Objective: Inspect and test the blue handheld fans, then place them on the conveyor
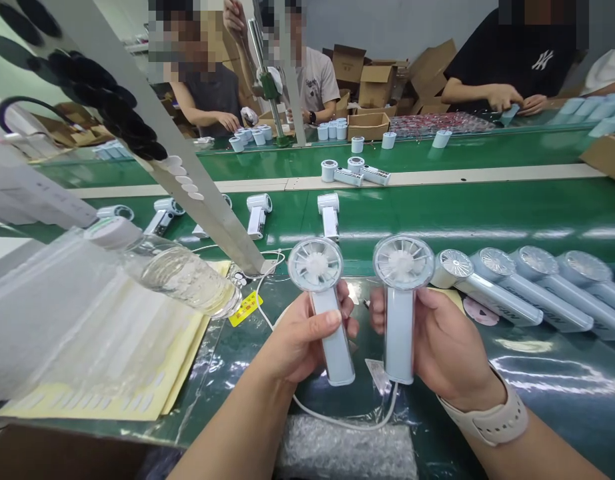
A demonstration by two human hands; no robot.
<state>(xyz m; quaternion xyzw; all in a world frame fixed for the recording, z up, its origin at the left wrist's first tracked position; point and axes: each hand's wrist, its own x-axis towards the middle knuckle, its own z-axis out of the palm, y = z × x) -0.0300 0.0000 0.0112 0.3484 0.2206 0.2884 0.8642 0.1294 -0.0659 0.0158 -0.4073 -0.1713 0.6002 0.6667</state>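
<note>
Fans [337, 353] sit clamped, one each, in left hand [298, 333] and right hand [445, 341]; neighbouring fans [502, 300] read "FAN", a black shirt [502, 60] "NY".

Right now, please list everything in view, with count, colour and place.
held fans: 2, pale blue, in hands
other fans: at least 4, pale blue, right
loose fans: several, white, on green belt
cable: 1, white, into one held fan
bottle: 1, clear, left
sheets: several, yellow, left
bubble wrap: 1, clear, near edge
cup-shaped parts: many, pale blue, far side
boxes: several, brown, back
post: 1, grey, left
discs: many, black, on post
people: several, varied tops, back
watch: 1, pale, right wrist
left hand: 1, bare, centre
right hand: 1, bare, centre
</note>
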